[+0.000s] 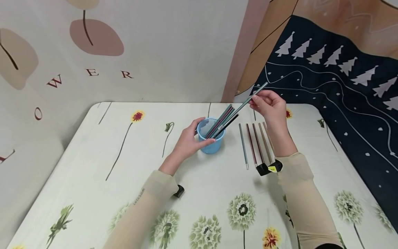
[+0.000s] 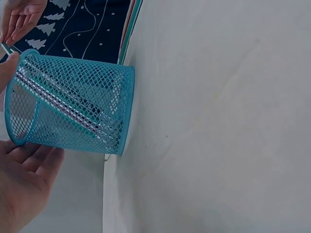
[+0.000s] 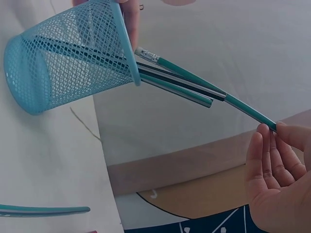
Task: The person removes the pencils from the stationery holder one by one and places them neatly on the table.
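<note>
A light-blue mesh pencil holder [image 1: 211, 148] stands on the table, and my left hand [image 1: 188, 141] grips it around the sides near the rim. Several pencils [image 1: 220, 121] lean out of it toward the right. My right hand [image 1: 271, 106] pinches one end of a green pencil [image 3: 248, 110] between thumb and fingertips. That pencil slants down to the holder, and its white eraser end is close to the rim, just outside the mouth in the right wrist view. Through the mesh wall [image 2: 73, 102] in the left wrist view, pencils lie slanted inside.
To the right of the holder, several pencils lie side by side on the table: a blue-green pencil [image 1: 243, 145], dark red pencils [image 1: 251, 143] and tan pencils [image 1: 265, 141]. The right forearm reaches over them. A flower-printed cloth [image 1: 93, 207] covers the table; printed fabric hangs behind it.
</note>
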### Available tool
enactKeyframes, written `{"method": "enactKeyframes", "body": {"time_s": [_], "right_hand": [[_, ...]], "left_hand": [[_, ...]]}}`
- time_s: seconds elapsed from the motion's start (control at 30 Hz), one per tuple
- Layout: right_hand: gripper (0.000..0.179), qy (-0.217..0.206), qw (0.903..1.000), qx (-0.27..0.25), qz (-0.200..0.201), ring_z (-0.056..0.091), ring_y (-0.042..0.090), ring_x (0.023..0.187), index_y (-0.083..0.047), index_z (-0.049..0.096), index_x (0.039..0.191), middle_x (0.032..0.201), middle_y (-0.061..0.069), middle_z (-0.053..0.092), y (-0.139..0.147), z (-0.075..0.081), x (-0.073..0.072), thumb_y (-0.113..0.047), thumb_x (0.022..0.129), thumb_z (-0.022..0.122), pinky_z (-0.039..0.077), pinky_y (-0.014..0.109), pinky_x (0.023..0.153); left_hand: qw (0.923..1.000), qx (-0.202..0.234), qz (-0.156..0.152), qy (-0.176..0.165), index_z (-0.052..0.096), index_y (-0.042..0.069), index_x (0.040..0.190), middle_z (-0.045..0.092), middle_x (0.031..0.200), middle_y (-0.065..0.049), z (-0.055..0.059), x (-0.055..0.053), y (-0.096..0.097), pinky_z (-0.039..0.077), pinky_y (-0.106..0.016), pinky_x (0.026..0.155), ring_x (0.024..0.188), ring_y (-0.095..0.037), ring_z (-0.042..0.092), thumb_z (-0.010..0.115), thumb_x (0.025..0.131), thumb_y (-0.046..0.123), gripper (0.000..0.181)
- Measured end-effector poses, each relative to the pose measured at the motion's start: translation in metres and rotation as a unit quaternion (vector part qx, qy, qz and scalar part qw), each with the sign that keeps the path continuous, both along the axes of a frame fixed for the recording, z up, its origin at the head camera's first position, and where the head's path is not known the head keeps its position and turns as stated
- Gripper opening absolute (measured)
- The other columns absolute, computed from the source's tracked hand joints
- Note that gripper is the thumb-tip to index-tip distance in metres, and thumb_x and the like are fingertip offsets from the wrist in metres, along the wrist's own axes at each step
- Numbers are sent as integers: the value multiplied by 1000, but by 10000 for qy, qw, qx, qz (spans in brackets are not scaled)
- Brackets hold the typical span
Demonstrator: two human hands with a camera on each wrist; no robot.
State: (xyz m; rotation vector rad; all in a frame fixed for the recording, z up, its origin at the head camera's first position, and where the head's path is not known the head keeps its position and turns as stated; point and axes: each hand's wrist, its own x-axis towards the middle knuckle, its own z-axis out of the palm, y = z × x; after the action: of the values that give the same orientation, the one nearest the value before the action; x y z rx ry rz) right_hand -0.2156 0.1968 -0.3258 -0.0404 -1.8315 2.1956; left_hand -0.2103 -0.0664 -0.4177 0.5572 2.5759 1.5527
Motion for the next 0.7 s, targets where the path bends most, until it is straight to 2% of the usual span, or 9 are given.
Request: {"method": "enactKeyframes", "body": {"time_s": [0.7], "right_hand": [[8, 283, 9996, -74, 7, 72, 10, 75, -8, 68, 95, 84, -1, 75, 6, 8, 5, -1, 92, 68, 60, 19, 75]], "left_hand": [[9999, -153, 29, -65, 34, 13, 153, 53, 147, -11, 3, 0, 1, 44, -44, 114, 137, -29, 52, 81, 83, 36, 86]]}}
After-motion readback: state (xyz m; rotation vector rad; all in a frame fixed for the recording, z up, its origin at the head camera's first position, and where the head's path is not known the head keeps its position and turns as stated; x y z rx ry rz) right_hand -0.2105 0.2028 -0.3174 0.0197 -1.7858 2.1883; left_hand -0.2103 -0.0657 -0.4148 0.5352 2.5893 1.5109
